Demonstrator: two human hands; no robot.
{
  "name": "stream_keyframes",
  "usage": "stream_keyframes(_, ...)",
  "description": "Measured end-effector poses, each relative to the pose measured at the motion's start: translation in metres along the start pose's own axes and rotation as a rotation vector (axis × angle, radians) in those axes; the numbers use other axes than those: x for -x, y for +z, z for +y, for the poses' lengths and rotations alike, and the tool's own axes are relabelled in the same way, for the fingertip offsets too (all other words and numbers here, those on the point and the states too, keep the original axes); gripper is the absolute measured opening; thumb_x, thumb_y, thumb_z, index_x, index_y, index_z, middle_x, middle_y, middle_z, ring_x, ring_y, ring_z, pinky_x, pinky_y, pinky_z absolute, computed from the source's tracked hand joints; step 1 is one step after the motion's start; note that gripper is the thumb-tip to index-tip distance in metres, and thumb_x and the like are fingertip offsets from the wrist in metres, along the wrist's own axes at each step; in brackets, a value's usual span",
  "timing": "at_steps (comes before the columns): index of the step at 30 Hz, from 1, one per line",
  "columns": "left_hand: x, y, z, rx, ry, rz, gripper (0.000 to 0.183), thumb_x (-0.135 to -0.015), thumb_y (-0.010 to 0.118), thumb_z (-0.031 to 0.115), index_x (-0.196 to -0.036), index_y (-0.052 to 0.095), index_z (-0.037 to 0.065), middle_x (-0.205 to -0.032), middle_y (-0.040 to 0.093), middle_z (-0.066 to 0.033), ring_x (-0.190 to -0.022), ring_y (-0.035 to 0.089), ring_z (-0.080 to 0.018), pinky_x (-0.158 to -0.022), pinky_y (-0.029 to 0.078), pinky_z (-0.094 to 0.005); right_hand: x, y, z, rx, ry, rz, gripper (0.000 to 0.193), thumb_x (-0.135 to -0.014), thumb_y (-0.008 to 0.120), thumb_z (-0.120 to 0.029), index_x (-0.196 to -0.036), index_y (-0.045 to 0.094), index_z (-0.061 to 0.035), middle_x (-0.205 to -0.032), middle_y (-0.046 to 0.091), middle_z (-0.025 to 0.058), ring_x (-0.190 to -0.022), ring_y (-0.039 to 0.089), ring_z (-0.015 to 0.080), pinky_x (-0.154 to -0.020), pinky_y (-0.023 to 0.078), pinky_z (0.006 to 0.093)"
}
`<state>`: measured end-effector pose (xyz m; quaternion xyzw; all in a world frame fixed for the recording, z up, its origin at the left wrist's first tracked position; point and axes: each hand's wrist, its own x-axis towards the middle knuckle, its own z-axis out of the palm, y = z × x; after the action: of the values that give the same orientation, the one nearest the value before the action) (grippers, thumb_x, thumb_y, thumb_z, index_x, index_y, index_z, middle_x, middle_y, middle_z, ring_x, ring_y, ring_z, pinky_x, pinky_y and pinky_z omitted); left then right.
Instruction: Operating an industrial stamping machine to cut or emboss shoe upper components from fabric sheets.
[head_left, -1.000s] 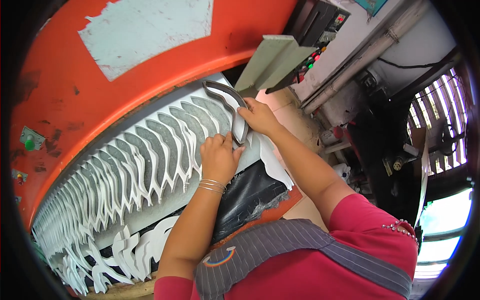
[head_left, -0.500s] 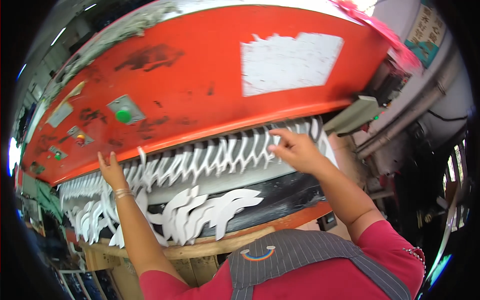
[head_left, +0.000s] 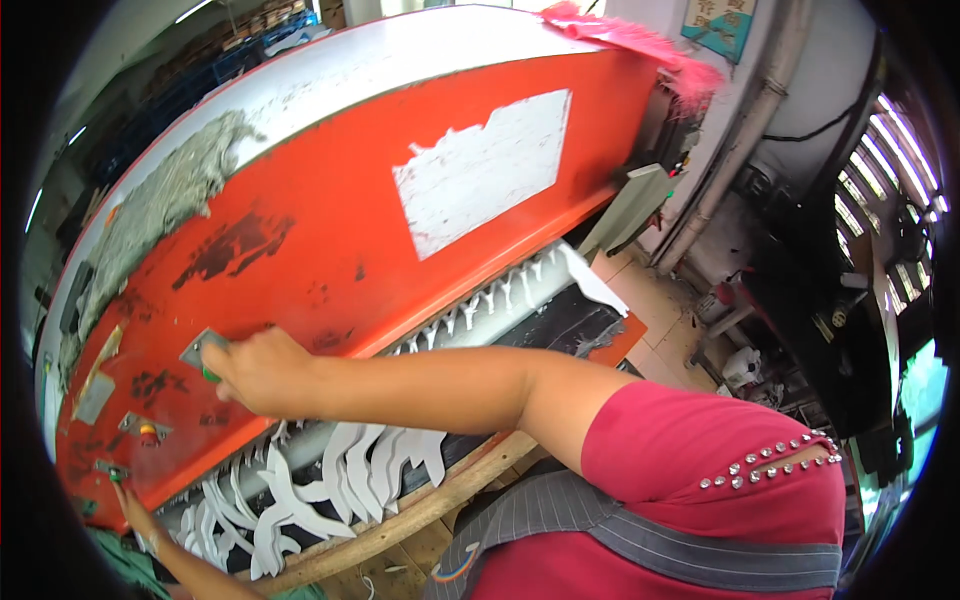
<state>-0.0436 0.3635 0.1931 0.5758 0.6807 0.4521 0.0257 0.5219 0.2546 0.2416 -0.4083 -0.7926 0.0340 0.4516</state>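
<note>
My right hand (head_left: 262, 368) is closed, fingers curled, against a green push button (head_left: 209, 375) on a metal plate in the red machine panel (head_left: 330, 240); it hides most of the button. Lower left, my left hand (head_left: 136, 515) has fingers stretched up to a small green button (head_left: 116, 474) near the panel's bottom edge. Curved white cut pieces (head_left: 385, 460) lie loosely overlapped on the dark bed below the panel. A white sheet with branching cut strips (head_left: 490, 305) runs along under the panel's lower edge, partly hidden by my right forearm.
A red and yellow knob (head_left: 149, 436) sits between the two green buttons. A wooden rail (head_left: 410, 505) edges the bed. Grey cloth (head_left: 185, 180) and a pink fluffy duster (head_left: 640, 50) lie on the machine's top. A grey-green plate (head_left: 630, 205) juts out at the right end.
My right hand has left the cut strips and crossed left to the green button. My left hand has moved down and left to the small green button. The view has turned and shifted.
</note>
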Motion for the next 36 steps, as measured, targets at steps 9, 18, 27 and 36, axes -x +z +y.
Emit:
stream_keyframes(9, 0.366, 0.107, 0.228, 0.178, -0.074, -0.564, 0.018, -0.089, 0.059, 0.014, -0.09, 0.068, -0.001, -0.086, 0.069, -0.0101, -0.076, 0.063, -0.0199, -0.069, 0.05, -0.0361, 0.192, -0.081, 0.021, -0.105, 0.337, -0.819, 0.037, -0.079, 0.068, -0.033, -0.101, 0.058, -0.0048, -0.095, 0.064, 0.0181, -0.092, 0.062, 0.0374, -0.078, 0.049, 0.0469)
stream_keyframes(18, 0.486, 0.183, 0.347, 0.193, 0.65, -0.665, 0.018, -0.078, 0.07, 0.019, -0.087, 0.068, 0.003, -0.085, 0.063, -0.0142, -0.081, 0.057, -0.0332, -0.075, 0.045, -0.0424, 0.315, -0.085, 0.012, 0.194, 0.273, -0.623, 0.036, -0.07, 0.072, -0.022, -0.098, 0.062, -0.0023, -0.101, 0.057, 0.0123, -0.102, 0.053, 0.0298, -0.08, 0.051, 0.0395)
stream_keyframes(27, 0.496, 0.19, 0.352, 0.119, 0.512, -0.568, 0.017, -0.075, 0.071, 0.02, -0.071, 0.066, 0.005, -0.072, 0.057, -0.0125, -0.074, 0.053, -0.0327, -0.068, 0.042, -0.0438, 0.298, -0.108, 0.027, 0.134, 0.242, -0.666, 0.033, -0.068, 0.071, -0.017, -0.097, 0.065, -0.0028, -0.104, 0.06, 0.0148, -0.103, 0.055, 0.0312, -0.078, 0.052, 0.0409)
stream_keyframes(36, 0.508, 0.173, 0.338, -0.039, 0.405, -0.62, 0.015, -0.075, 0.072, 0.023, -0.07, 0.067, 0.01, -0.072, 0.058, -0.0109, -0.073, 0.056, -0.0305, -0.066, 0.044, -0.0427, 0.247, -0.252, 0.251, 0.923, 0.184, -0.415, 0.054, -0.082, 0.058, -0.016, -0.134, 0.046, -0.0169, -0.138, 0.045, 0.0129, -0.131, 0.041, 0.028, -0.091, 0.047, 0.0428)
